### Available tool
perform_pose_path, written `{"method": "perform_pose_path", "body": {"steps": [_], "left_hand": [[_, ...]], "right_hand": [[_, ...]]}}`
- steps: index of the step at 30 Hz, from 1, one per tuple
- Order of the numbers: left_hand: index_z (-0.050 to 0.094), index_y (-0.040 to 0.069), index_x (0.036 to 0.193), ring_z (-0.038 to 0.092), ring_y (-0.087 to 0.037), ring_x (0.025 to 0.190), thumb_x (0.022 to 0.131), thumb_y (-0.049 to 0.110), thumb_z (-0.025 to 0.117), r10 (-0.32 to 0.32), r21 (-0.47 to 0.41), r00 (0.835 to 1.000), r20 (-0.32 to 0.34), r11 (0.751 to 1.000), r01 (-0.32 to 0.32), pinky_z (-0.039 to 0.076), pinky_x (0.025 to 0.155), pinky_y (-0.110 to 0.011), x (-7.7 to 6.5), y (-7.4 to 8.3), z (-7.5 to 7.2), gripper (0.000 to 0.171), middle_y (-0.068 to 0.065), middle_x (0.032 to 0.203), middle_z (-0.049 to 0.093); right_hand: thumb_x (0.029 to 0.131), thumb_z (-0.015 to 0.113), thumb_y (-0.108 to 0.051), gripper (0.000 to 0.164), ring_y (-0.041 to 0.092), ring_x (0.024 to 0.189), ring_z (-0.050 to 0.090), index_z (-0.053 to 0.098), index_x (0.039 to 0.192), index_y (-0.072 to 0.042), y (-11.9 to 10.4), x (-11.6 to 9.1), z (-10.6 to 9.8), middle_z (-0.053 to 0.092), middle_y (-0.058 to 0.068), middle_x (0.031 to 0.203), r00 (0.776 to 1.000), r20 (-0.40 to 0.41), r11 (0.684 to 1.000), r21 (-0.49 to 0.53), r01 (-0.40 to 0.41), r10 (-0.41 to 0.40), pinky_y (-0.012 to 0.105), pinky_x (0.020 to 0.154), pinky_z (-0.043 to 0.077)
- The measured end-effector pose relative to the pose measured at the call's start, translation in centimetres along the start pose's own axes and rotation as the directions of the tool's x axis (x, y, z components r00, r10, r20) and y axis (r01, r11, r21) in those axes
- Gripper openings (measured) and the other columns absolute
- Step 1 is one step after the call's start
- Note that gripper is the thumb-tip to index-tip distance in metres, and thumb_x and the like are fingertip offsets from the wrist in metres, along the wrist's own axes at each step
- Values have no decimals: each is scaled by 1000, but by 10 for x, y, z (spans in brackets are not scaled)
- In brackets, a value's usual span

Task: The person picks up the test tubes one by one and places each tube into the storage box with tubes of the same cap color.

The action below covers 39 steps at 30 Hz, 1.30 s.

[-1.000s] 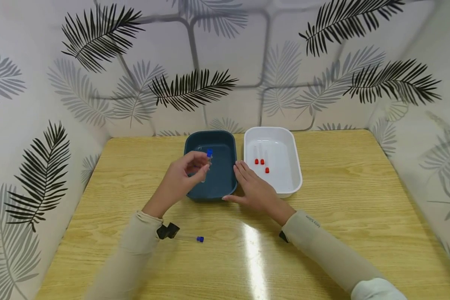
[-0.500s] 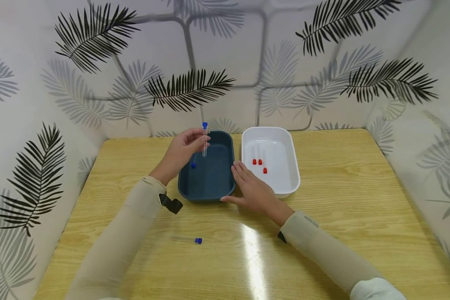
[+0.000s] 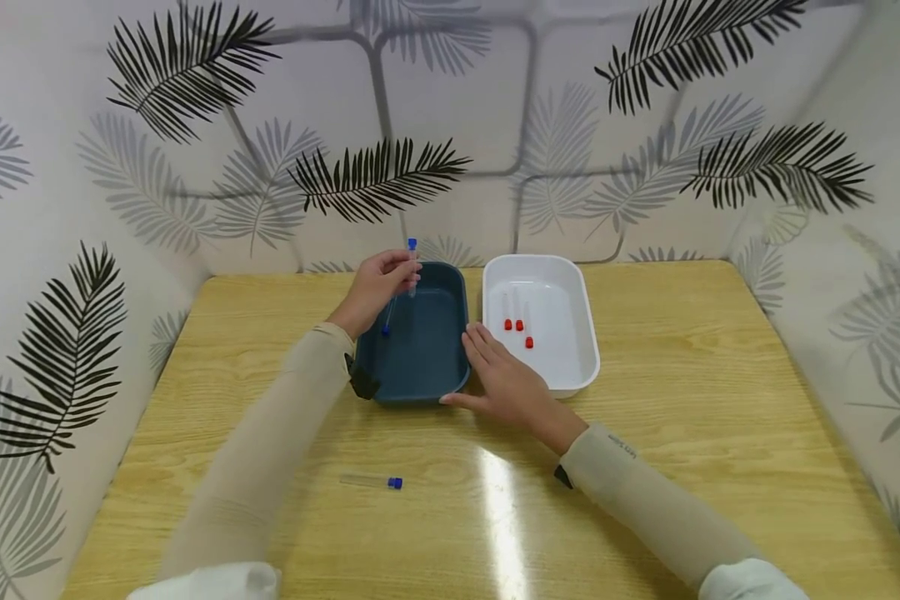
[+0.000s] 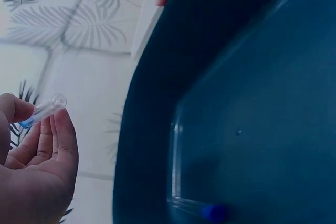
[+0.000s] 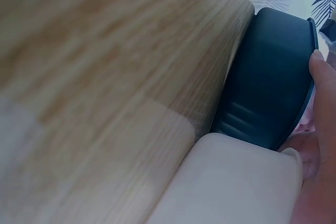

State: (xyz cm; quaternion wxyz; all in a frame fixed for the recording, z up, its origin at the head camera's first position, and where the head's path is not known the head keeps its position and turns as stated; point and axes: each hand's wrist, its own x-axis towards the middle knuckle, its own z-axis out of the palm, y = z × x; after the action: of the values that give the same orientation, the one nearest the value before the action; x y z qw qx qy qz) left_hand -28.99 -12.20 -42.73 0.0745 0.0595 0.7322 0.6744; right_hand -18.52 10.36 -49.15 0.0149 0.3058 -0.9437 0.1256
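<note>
My left hand (image 3: 378,287) pinches a clear test tube (image 3: 412,267) with a blue cap, upright over the back left of the dark blue tray (image 3: 423,358). In the left wrist view that tube (image 4: 47,109) is between thumb and fingers, its rounded end towards the camera. Another blue-capped tube (image 4: 214,212) lies inside the dark tray along its left side. With fingers straight, my right hand (image 3: 512,383) rests at the dark tray's right rim, thumb at the front corner. The right wrist view shows its thumb on the dark tray's rim (image 5: 310,85).
A white tray (image 3: 566,350) stands right beside the dark one, holding several red-capped tubes, one red cap (image 3: 528,342) nearest the front. A third blue-capped tube (image 3: 371,481) lies on the wooden table (image 3: 690,375) in front. Leaf-patterned wall covering (image 3: 450,117) stands behind.
My left hand has moved back and up with its tube, from over the dark tray's middle to its back left. The right hand stays at the rim.
</note>
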Motion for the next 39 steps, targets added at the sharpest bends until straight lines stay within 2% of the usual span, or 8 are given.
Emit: {"method": "perform_pose_path", "body": {"steps": [4, 7, 11, 17, 24, 32, 35, 39], "left_hand": [[53, -1, 126, 54, -33, 108, 96, 21, 53, -40, 32, 999, -9, 999, 41, 48, 86, -31, 11, -13, 3, 37, -22, 120, 55], [53, 0, 126, 54, -34, 108, 96, 20, 53, -67, 46, 998, -10, 997, 68, 48, 86, -31, 16, -22, 6, 36, -23, 120, 55], [53, 2, 127, 53, -36, 107, 96, 19, 53, -80, 73, 997, -12, 994, 81, 48, 87, -32, 19, -32, 8, 35, -21, 117, 57], [52, 0, 126, 55, -32, 107, 97, 18, 51, -101, 152, 995, -8, 983, 101, 47, 90, -35, 22, -49, 6, 35, -20, 119, 56], [54, -2, 123, 59, -27, 103, 97, 17, 51, -152, 190, 988, 17, 971, 146, 49, 86, -34, 24, -54, 9, 32, -19, 116, 58], [52, -4, 126, 58, -26, 107, 99, 13, 47, -315, 188, 946, 78, 936, 296, 49, 87, -33, 27, -58, 6, 33, -18, 119, 58], [51, -4, 127, 58, -26, 107, 98, 12, 47, -341, 186, 936, 86, 929, 321, 50, 84, -32, 27, -61, 5, 33, -18, 119, 58], [51, -4, 128, 59, -26, 105, 97, 11, 49, -347, 214, 935, 76, 921, 325, 51, 81, -30, 27, -61, 6, 34, -18, 118, 59]], "right_hand": [[80, 39, -75, 101, 22, 141, 6, 20, 147, -2, 0, 0, -1, 15, 12, 153, 1000, 5, 1000, -12, -7, 7, 36, 110, 18], [80, 44, -74, 100, 20, 141, 5, 20, 148, -4, 0, 1, 0, 14, 11, 154, 1000, 13, 1000, 9, -23, 23, 36, 111, 17], [80, 50, -70, 99, 19, 141, 4, 20, 148, -4, -2, 1, 3, 13, 9, 154, 1000, 16, 999, 31, -26, 26, 36, 111, 16], [79, 45, -74, 100, 18, 141, 5, 22, 147, -3, -4, 1, 5, 14, 9, 154, 1000, 10, 1000, 14, -21, 21, 35, 111, 17], [79, 40, -76, 101, 19, 141, 4, 22, 147, -4, -2, -1, 1, 14, 9, 154, 1000, 9, 1000, -10, -28, 28, 35, 111, 17], [80, 46, -72, 99, 19, 141, 7, 23, 147, -3, -1, -2, 0, 14, 9, 154, 1000, 0, 1000, 5, -24, 24, 35, 110, 17], [80, 47, -72, 98, 20, 141, 6, 22, 147, -3, -2, -2, 0, 14, 9, 154, 1000, 1, 1000, 5, -24, 24, 35, 110, 17], [80, 42, -74, 99, 20, 141, 6, 22, 147, -3, -2, -2, -1, 15, 9, 154, 1000, -5, 1000, -5, -18, 18, 35, 110, 17]]}}
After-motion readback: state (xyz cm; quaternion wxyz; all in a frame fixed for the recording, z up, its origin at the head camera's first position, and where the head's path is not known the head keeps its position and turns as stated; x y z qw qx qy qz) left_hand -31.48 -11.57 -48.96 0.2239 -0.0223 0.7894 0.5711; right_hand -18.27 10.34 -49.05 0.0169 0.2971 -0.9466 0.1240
